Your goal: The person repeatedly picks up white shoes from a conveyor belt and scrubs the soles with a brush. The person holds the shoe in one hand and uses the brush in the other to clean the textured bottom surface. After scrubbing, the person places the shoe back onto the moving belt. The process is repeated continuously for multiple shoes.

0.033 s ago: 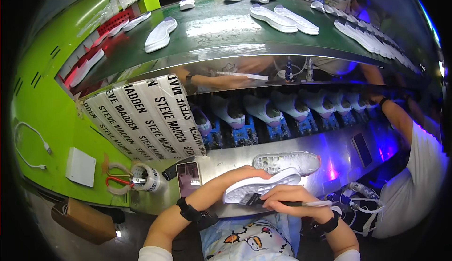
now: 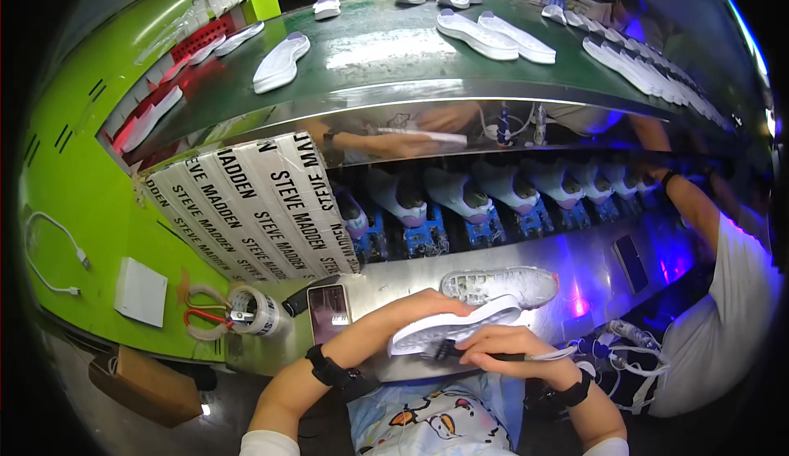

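My left hand (image 2: 436, 302) is closed on the far edge of a white shoe sole (image 2: 408, 339), held tilted just above the front of the metal bench. In my right hand (image 2: 508, 345) is a brush (image 2: 445, 350) with dark bristles and a pale handle, gripped between thumb and fingers. Its bristles are at the hollow inner face of the sole and look slightly blurred. Beyond the held sole lies a second sole (image 2: 501, 286), greyish white with a gridded surface, flat on the bench.
A row of shoe uppers (image 2: 468, 197) on blue supports stands behind the bench. White soles (image 2: 477, 35) lie on the green conveyor. Left are a printed box (image 2: 255, 209), phone (image 2: 329, 308), tape rolls (image 2: 267, 312) and scissors (image 2: 205, 316). At right, a co-worker's arm (image 2: 699, 217) reaches in.
The held sole has tilted slightly, so less of its inner face shows. The brush and my right hand have shifted a little within the same spot. The sole on the bench has not moved.
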